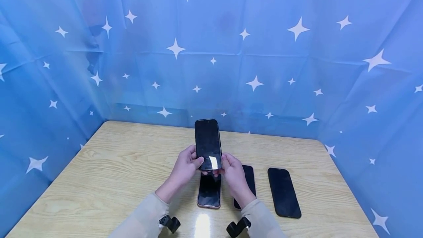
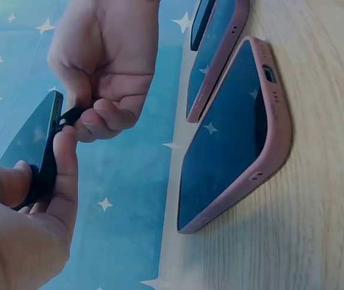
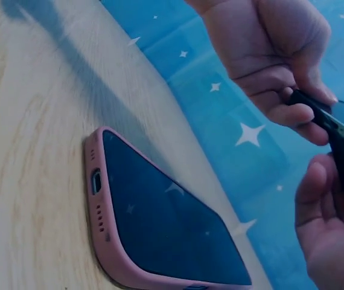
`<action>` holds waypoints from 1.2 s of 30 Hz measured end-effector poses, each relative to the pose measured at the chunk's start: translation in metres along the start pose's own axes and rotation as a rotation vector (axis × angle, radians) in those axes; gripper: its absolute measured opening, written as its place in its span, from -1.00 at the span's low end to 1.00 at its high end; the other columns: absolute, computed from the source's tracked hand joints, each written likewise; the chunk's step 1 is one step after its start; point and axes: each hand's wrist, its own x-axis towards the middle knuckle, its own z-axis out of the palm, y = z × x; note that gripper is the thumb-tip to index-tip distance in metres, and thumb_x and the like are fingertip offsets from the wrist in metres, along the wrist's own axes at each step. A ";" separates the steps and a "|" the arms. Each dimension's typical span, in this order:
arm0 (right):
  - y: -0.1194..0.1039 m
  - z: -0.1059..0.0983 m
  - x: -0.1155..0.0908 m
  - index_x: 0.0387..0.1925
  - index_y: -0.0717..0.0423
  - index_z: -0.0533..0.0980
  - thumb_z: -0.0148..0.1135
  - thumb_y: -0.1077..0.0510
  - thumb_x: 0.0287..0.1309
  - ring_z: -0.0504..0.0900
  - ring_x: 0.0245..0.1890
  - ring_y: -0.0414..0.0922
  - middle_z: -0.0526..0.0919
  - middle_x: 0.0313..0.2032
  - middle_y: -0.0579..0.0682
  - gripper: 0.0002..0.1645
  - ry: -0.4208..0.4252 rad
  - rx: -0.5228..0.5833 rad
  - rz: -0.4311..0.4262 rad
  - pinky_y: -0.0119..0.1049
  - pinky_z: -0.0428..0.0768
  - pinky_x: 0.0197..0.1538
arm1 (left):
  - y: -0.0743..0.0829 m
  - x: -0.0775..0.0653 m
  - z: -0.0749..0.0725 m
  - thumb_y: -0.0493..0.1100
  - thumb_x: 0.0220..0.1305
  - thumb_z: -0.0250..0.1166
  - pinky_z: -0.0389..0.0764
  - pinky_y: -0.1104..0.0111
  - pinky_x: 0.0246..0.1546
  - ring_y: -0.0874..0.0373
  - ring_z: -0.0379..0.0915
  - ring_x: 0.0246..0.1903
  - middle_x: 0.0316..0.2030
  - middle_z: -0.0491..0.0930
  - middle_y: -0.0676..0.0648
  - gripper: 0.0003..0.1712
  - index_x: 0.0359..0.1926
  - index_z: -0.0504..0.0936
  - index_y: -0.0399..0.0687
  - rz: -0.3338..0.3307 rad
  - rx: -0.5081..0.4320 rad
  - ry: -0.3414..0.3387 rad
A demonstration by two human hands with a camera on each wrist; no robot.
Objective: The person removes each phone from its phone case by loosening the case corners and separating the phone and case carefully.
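Raised above the table, a phone (image 1: 207,142) is held tilted, its dark screen facing up. My left hand (image 1: 185,164) grips its lower left side, with the thumb over the screen edge. My right hand (image 1: 234,172) pinches at the lower right corner. In the left wrist view, a black case (image 2: 46,172) stands partly away from the phone's bottom edge, and the right hand's (image 2: 108,66) fingers hold a bent strip of it. The right wrist view shows the left hand (image 3: 274,54) on the phone and the right hand (image 3: 332,229) at the black case.
A pink-cased phone (image 1: 209,192) lies face up below the hands. Right of it, another pink-cased phone (image 1: 249,179) is partly hidden by the right hand and forearm. A black phone (image 1: 284,193) lies farther right on the wooden table (image 1: 132,164). A blue star-patterned curtain (image 1: 211,65) surrounds the table.
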 end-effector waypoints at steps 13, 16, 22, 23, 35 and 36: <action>0.002 -0.007 0.002 -0.59 0.20 0.36 0.20 0.02 0.49 0.44 -0.71 -0.21 0.40 -0.69 -0.08 -0.47 0.093 -0.123 0.115 -0.47 0.44 -0.64 | 0.000 -0.003 -0.008 -0.56 0.42 0.09 0.82 0.08 -0.36 -0.01 0.72 -0.33 -0.05 0.67 -0.45 -0.74 0.09 0.46 -0.50 0.022 0.034 0.003; 0.001 -0.007 0.001 -0.64 0.18 0.39 0.21 0.02 0.48 0.42 -0.75 -0.24 0.41 -0.72 -0.10 -0.45 0.114 -0.136 0.124 -0.48 0.40 -0.69 | -0.001 -0.003 -0.007 -0.57 0.41 0.10 0.82 0.02 -0.34 -0.02 0.73 -0.29 -0.04 0.68 -0.44 -0.73 0.09 0.48 -0.47 0.025 0.054 0.002; -0.002 -0.005 0.001 -0.59 0.24 0.50 0.22 0.06 0.47 0.46 -0.77 -0.26 0.51 -0.71 -0.08 -0.51 0.142 -0.128 0.145 -0.49 0.45 -0.70 | -0.002 -0.004 -0.005 -0.57 0.40 0.11 0.82 -0.01 -0.33 -0.07 0.74 -0.29 -0.06 0.69 -0.40 -0.74 0.07 0.50 -0.43 0.026 0.064 0.017; -0.002 -0.005 0.001 -0.58 0.25 0.51 0.23 0.07 0.46 0.47 -0.77 -0.26 0.52 -0.72 -0.08 -0.51 0.148 -0.126 0.150 -0.49 0.47 -0.70 | -0.003 -0.003 -0.005 -0.57 0.40 0.11 0.82 0.01 -0.34 -0.08 0.74 -0.28 -0.07 0.69 -0.41 -0.74 0.06 0.50 -0.43 0.027 0.065 0.019; -0.005 -0.001 -0.001 -0.55 0.32 0.55 0.26 0.08 0.44 0.58 -0.74 -0.22 0.61 -0.69 -0.03 -0.54 0.172 -0.081 0.144 -0.44 0.63 -0.62 | -0.001 -0.004 -0.003 -0.57 0.40 0.13 0.83 0.17 -0.44 -0.18 0.75 -0.24 -0.11 0.69 -0.41 -0.81 -0.01 0.49 -0.45 0.072 0.136 0.055; -0.005 -0.001 -0.002 -0.54 0.32 0.55 0.25 0.07 0.45 0.59 -0.73 -0.21 0.62 -0.68 -0.02 -0.53 0.168 -0.081 0.140 -0.44 0.64 -0.61 | -0.002 -0.004 -0.004 -0.57 0.39 0.14 0.82 0.19 -0.45 -0.17 0.75 -0.25 -0.12 0.70 -0.41 -0.81 -0.01 0.50 -0.44 0.076 0.147 0.058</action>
